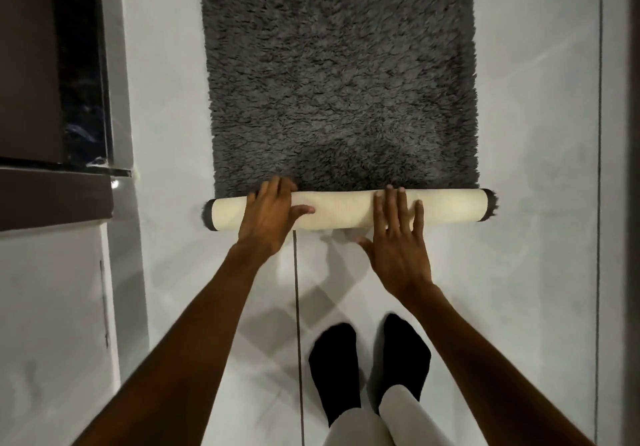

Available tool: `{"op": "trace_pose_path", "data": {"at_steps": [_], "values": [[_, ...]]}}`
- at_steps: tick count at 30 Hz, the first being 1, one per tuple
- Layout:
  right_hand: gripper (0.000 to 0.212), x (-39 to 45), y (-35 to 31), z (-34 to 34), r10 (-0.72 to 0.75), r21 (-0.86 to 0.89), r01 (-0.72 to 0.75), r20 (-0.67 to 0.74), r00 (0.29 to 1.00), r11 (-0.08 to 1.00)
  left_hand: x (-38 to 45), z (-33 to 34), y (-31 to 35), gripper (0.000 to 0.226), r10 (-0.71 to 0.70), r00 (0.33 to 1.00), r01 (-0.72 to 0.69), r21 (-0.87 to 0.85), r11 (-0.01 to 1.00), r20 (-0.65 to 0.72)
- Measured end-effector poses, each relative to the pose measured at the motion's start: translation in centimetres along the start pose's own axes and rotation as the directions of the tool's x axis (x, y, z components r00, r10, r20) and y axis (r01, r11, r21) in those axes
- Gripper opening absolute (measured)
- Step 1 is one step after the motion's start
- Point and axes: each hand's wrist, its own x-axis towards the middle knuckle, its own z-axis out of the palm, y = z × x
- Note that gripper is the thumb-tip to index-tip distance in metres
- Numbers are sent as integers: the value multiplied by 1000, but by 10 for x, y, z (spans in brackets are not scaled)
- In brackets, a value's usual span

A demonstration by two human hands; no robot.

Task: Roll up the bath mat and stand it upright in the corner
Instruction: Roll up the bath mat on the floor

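Observation:
A shaggy dark grey bath mat lies flat on the white floor, stretching away from me. Its near end is rolled into a tight tube that shows the cream backing, with grey pile poking out at both ends. My left hand lies over the left part of the roll, fingers curled over its far side and thumb pointing right along it. My right hand rests flat on the right part, fingers spread and pointing away from me.
My feet in black socks stand just behind the roll. A dark brown cabinet or door frame with a pale upright edge lines the left side. Dark grout lines run along the white floor tiles.

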Motion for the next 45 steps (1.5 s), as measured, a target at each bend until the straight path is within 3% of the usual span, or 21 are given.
{"op": "trace_pose_path", "data": {"at_steps": [4,7,12,16,22,27,33,38,40,45], "values": [[95,37,7,0,-27,-9,27,30,999,1000,-24,17,11,59,128,975,-106,124,987,-184],[96,77,8,-13,8,30,-9,37,999,1000,-28,30,22,77,223,966,-178,291,940,-131],[85,107,15,-38,-15,95,26,-121,993,995,17,22,35,99,130,984,-96,255,962,-119],[70,85,13,-42,-60,22,69,-286,956,997,67,-3,39,94,114,979,-74,223,972,-169],[91,63,18,-43,-10,-51,15,94,996,999,84,-36,38,82,89,985,-59,200,978,-148],[89,127,36,-74,-68,-4,69,116,991,998,65,-36,38,75,201,969,-161,249,955,-145],[90,201,39,-115,-40,57,36,61,997,998,114,-67,50,97,184,981,-161,268,950,-62],[68,226,39,-145,19,109,-5,-124,992,994,175,-108,55,92,141,990,-135,236,962,-10],[64,218,35,-148,29,112,-17,-99,995,994,201,-129,56,93,134,991,-133,217,967,9],[82,237,38,-151,11,25,-13,52,999,1000,262,-171,55,84,129,992,-126,200,972,1]]}}
